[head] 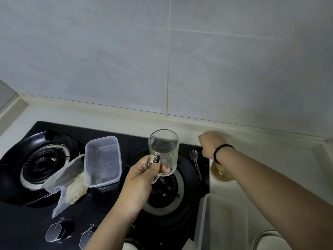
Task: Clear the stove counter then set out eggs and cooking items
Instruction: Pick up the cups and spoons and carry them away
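black glass gas hob fills the lower left and middle of the frame, two burners, two knobs along the bottom edge. it sits in a pale counter running under the grey tiled wall across the top. no eggs anywhere in view, so i'd say this is the clearing part of the job.

next biggest: a clear plastic tub, centre left, tipped up against the stuff under it instead of sitting flat. its lower left edge leans on a clear bag of something pale and crumbly that sprawls over the left burner.

glass mug is mid frame, lifted above the right burner. left hand has its fingers curled through the handle with the thumb pressed on top, mug tilted mouth-up toward the wall and looking empty, which is probably why it can be carried off one-handed.

right hand, bead bracelet on the wrist, is out over the counter at centre right, fingers curled downward. a yellowish jar-looking thing sits under the wrist, too blurry to name. can't tell if the hand is gripping anything.

smallest: a metal spork lying on the hob's right edge, just beside the burner, likely next to go.
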